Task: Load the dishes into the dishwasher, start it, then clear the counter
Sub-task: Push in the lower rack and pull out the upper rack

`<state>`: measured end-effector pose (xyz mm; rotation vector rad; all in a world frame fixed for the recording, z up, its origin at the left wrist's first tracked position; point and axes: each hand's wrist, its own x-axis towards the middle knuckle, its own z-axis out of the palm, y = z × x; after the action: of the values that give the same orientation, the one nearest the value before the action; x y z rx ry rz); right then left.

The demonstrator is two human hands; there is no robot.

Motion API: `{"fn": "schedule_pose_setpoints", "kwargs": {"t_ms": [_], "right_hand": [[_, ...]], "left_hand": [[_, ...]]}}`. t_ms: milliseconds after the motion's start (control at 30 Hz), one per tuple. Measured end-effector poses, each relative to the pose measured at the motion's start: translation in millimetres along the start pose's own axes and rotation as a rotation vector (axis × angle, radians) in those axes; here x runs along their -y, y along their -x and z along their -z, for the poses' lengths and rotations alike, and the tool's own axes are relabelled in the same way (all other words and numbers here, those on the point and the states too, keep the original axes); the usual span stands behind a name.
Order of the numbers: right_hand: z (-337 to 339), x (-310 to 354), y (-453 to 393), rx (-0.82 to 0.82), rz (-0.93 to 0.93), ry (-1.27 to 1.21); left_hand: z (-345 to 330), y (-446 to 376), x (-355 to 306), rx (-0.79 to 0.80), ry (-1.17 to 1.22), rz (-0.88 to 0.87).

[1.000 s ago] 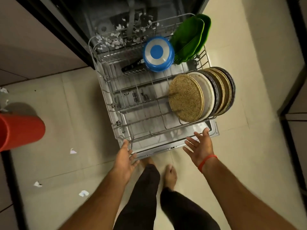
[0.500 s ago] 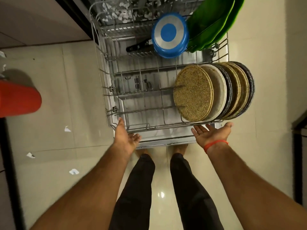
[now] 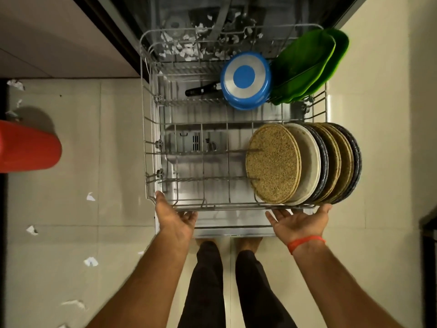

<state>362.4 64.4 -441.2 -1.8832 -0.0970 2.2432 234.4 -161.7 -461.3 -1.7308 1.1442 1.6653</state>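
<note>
The dishwasher's lower wire rack (image 3: pixel 151 129) is pulled out over the open door (image 3: pixel 231 229). Several round plates (image 3: pixel 302 162), speckled tan, white and dark, stand on edge at its right side. A blue pan (image 3: pixel 246 79) with a black handle lies upside down at the back, beside green plates (image 3: pixel 305 67). My left hand (image 3: pixel 173 217) touches the rack's front left corner, thumb on the wire, fingers under the rim. My right hand (image 3: pixel 299 221), palm up with a red wrist band, has its fingers straight under the rack's front right edge.
A red cylindrical object (image 3: pixel 28 146) lies on the tiled floor at the left. Scraps of white paper (image 3: pixel 91 261) litter the floor and the dishwasher tub (image 3: pixel 189 47). My legs and bare feet stand just in front of the door. A dark cabinet edge (image 3: pixel 428 226) is at the right.
Both hands have moved forward from in front of the door to the rack's front edge. The right palm has turned upward. The camera has come closer.
</note>
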Motion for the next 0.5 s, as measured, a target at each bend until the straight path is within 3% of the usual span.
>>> {"fn": "schedule_pose_setpoints", "kwargs": {"t_ms": [500], "right_hand": [[-114.2,38.1,-32.7,0.169,0.077,0.069]], "left_hand": [[-110.1,6.7,-70.8,0.208,-0.020,-0.074]]}}
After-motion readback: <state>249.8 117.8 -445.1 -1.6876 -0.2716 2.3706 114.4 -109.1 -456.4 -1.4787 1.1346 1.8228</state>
